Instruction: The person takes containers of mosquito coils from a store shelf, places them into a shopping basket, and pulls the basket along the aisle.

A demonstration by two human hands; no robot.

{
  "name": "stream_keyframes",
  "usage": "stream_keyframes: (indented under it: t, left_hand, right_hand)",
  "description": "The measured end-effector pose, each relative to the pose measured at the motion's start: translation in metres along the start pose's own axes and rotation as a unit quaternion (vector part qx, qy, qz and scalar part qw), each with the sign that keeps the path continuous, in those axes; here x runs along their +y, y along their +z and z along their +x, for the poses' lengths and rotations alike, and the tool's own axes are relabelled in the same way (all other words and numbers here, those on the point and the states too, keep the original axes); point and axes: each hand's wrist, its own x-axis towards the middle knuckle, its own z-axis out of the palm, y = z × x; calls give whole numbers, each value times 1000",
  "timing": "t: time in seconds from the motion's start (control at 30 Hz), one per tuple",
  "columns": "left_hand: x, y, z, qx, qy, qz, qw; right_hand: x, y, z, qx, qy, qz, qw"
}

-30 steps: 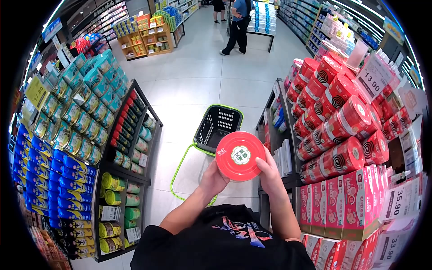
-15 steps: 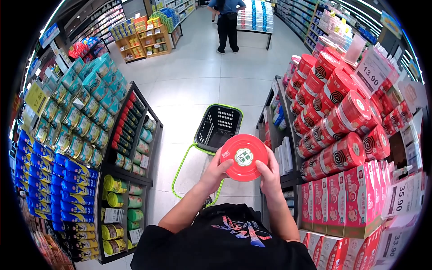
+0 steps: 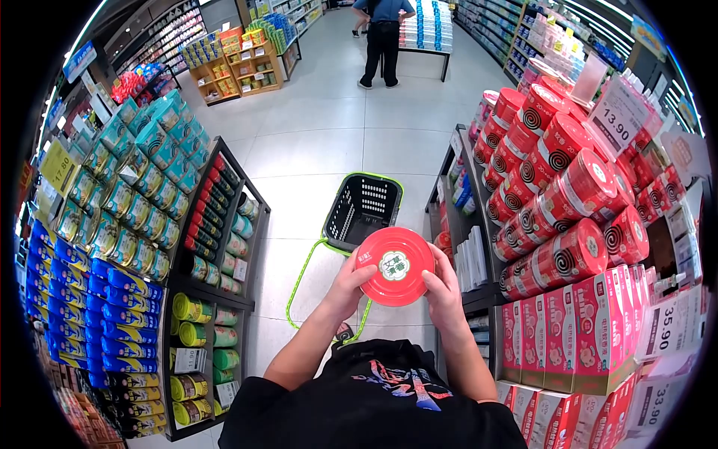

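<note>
Between both hands is a red round mosquito coil tin (image 3: 386,288), its lid with a white and green label turned up toward me. My left hand (image 3: 348,286) grips its left edge, the thumb resting on the lid. Around the right edge my right hand (image 3: 443,284) is closed, thumb also on top. The underside of the tin and most fingers are hidden. Just beyond it a black shopping basket (image 3: 364,206) with a lime-green rim stands on the floor, partly covered by the tin. Its long green handle (image 3: 293,288) slants toward me on the left.
At right, similar red tins (image 3: 557,198) lie stacked above pink boxes (image 3: 565,333), with price signs (image 3: 619,120). On the left a dark shelf (image 3: 213,292) carries cans (image 3: 127,191) and blue packets (image 3: 131,307). Ahead, a person in a blue shirt (image 3: 383,37) stands by a display table (image 3: 425,34).
The tin and both hands have shifted slightly left and down, and the lid has turned a little. The person ahead has moved slightly. The basket stays in place.
</note>
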Motion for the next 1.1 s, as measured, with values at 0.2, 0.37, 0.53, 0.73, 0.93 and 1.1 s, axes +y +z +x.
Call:
stream_keyframes:
  t: [0.2,0.37,0.53,0.73,0.93,1.1]
  left_hand:
    - [3,4,-4,12,23,-14,1000]
    - [-4,15,-6,42,41,-11,998]
    - [-6,14,1,54,36,-11,998]
    - [15,10,0,39,5,-90,995]
    - [28,-13,9,15,48,-127,991]
    - [52,-13,7,-3,62,-140,988]
  right_hand:
    - [9,0,1,21,-23,57,998]
    - [11,6,2,63,-39,98,992]
    - [8,15,-4,85,-23,108,990]
    - [1,14,-9,49,-39,77,995]
    - [-5,21,-14,4,-134,-59,989]
    - [-14,32,-20,-54,-176,-112,976]
